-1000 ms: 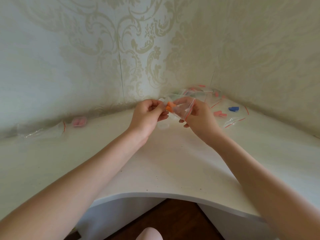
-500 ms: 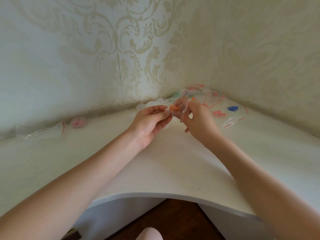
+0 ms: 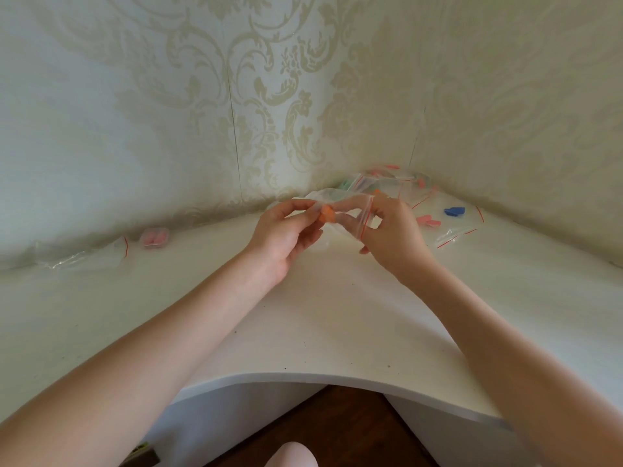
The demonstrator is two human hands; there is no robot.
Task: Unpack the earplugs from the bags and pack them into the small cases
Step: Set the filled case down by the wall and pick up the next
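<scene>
Two hands meet above the middle of the white corner desk (image 3: 337,315). Far left lie an empty clear bag (image 3: 84,256) and a small case (image 3: 154,237) holding pink plugs. The left hand (image 3: 286,234) pinches an orange earplug (image 3: 327,214) at the mouth of a zip bag (image 3: 354,214), which the right hand (image 3: 391,230) grips. Far right, more bags (image 3: 397,183) are piled in the corner. The step looks like unpacking; next the plug must come clear and go into a case.

Both bare forearms reach forward and converge above the desk corner. The left hand (image 3: 285,235) has its fingers curled, thumb and fingertips pinched together. The right hand (image 3: 391,230) faces it, fingers bent inward in a pinch, knuckles up.
</scene>
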